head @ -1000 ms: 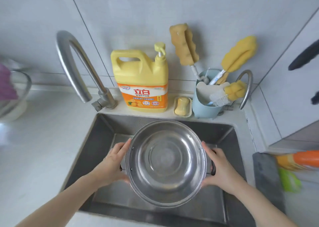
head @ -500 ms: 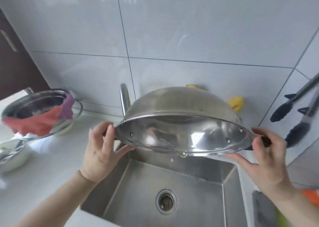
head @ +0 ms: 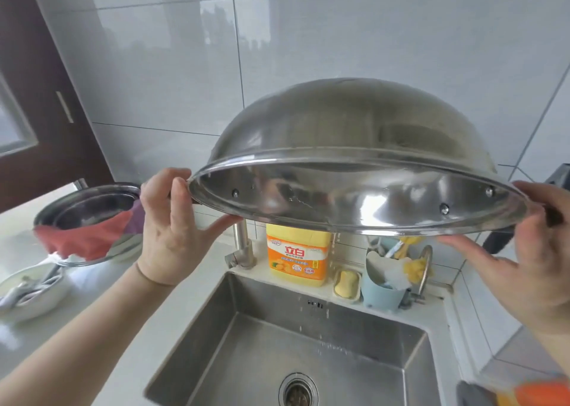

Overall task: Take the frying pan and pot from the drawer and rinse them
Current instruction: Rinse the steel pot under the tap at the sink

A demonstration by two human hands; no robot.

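1. Pot (head: 354,171) is inverted, raised over the sink (head: 277,344), water dripping from its 6 o'clock rim.
2. Left hand (head: 172,226) and right hand (head: 536,263): fingers curled on the side handles.
3. Keep the rim tilted low and wait until dripping stops.

Pot (head: 354,146) above sink (head: 246,344)

I held my left hand (head: 172,220) and right hand (head: 530,251) raised at chest height, arms stretched forward (palms facing each other), fingers curled on the pot's (head: 354,146) side handles.
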